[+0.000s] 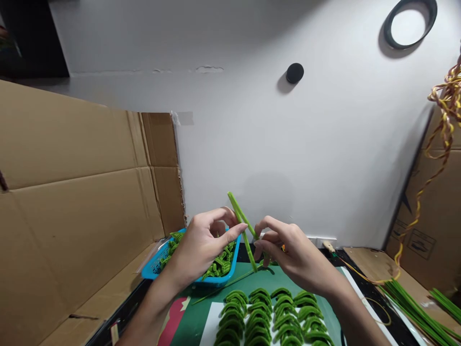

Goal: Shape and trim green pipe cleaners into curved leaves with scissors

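Note:
A green fuzzy stem (236, 205), folded into a narrow V with its bend at the top, is held up between both hands. My left hand (212, 235) pinches one leg of it between thumb and fingers. On the right, my right hand (281, 242) has its fingertips closed on the other leg. Below the hands, curved green pieces (258, 315) lie in rows on a white sheet (211, 323). Behind my left wrist is a blue basket (153, 273) with many small green twisted pieces.
Cardboard panels (79, 158) stand at the left, near a white wall (230, 154). Long green stems (418, 307) lie at the right. Twisted yellow and brown wires (446, 120) hang there. A green mat (192, 322) covers part of the table.

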Available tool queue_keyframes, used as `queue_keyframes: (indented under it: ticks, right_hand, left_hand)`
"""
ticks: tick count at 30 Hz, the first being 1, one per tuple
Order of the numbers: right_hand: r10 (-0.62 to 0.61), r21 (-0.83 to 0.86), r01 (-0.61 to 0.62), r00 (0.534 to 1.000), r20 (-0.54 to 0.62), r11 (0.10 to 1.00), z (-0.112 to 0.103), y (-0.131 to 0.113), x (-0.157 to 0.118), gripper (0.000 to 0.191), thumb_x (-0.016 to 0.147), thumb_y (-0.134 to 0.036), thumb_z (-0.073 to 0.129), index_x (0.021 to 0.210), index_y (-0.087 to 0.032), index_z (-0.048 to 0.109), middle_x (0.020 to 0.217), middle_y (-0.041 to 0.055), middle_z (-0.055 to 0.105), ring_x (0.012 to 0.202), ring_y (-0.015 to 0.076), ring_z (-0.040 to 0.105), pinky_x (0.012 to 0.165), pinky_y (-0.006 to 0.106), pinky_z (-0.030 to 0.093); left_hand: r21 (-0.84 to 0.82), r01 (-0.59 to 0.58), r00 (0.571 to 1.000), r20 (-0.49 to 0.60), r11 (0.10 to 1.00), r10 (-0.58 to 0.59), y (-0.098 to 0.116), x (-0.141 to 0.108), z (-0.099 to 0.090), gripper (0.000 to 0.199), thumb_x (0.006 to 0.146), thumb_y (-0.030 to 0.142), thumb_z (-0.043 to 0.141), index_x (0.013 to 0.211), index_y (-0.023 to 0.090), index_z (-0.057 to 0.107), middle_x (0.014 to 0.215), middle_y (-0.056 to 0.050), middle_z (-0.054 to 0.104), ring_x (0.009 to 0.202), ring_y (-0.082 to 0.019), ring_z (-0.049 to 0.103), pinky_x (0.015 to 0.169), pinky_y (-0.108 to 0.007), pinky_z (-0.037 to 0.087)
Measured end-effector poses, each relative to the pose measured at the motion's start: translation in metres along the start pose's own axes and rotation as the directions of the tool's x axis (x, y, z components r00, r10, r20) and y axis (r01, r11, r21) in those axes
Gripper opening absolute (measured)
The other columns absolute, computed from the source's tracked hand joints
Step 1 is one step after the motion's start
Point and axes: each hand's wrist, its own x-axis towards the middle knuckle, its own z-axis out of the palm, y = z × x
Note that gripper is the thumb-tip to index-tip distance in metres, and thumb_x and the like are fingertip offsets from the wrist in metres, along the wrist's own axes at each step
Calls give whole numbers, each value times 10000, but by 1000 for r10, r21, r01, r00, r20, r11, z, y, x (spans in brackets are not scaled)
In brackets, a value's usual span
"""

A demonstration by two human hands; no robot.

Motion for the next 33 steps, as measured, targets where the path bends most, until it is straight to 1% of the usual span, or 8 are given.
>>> queue_keyframes:
  ticks: [4,9,16,20,23,26,28,33]
  right_hand:
    - [-22,-26,23,999,24,999,0,0,-1,67,1063,-251,495,1000,-269,509,791,-54,718,663,122,634,652,263,491]
    - [-10,-7,11,996,91,1000,-1,1,-1,112,1092,-288,472,994,-257,516,793,-43,701,658,129,665,631,260,500]
    - [6,99,-20,991,132,995,-3,4,-2,146,1113,-355,455,1062,-249,542,856,-15,713,691,145,696,655,278,539]
    - [13,93,-27,989,147,995,-4,6,-2,113,1110,-326,459,1075,-253,538,923,-4,736,755,157,720,693,292,553]
    - [10,43,-16,990,142,999,-5,8,-1,123,1104,-328,483,1032,-248,544,1008,13,753,832,167,738,734,302,554]
    - [25,-25,-22,994,106,999,-6,8,-1,192,1107,-382,488,976,-249,531,958,11,749,871,183,738,737,306,543]
    - [38,-46,-35,996,78,998,-8,8,-1,238,1110,-418,480,948,-249,523,942,13,747,871,186,738,725,304,536]
    - [50,8,-51,996,70,999,-13,6,-2,307,1105,-478,490,938,-233,572,1139,37,769,873,173,754,694,291,525]
  left_hand:
    - [17,3,1000,2,1000,-3,-3,1,-1,263,920,439,747,954,191,667,570,88,454,497,-89,397,483,-216,331]
    - [0,28,999,19,1000,-28,-13,3,0,269,934,417,729,1099,210,681,589,68,548,506,-117,509,502,-224,373]
    - [-130,19,999,33,991,-15,-9,4,-1,202,921,381,754,1010,211,689,867,5,713,520,-108,602,497,-231,453]
    - [-153,30,999,42,988,-23,-6,3,-1,226,911,389,764,1035,215,688,914,-6,737,525,-114,609,494,-238,484]
    - [-115,34,999,28,993,-31,-7,3,-1,237,895,395,781,1006,211,680,799,16,703,512,-115,589,492,-236,467]
    - [-14,12,1000,-15,1000,-12,-8,4,-3,228,892,405,783,946,211,675,626,60,574,515,-104,519,499,-220,405]
    - [48,-20,998,-59,999,22,-9,5,-4,232,901,422,771,921,212,673,592,73,505,536,-97,457,512,-212,372]
    - [109,-45,993,-104,993,56,-10,6,-6,265,916,461,743,885,209,666,587,79,462,547,-94,384,508,-214,321]
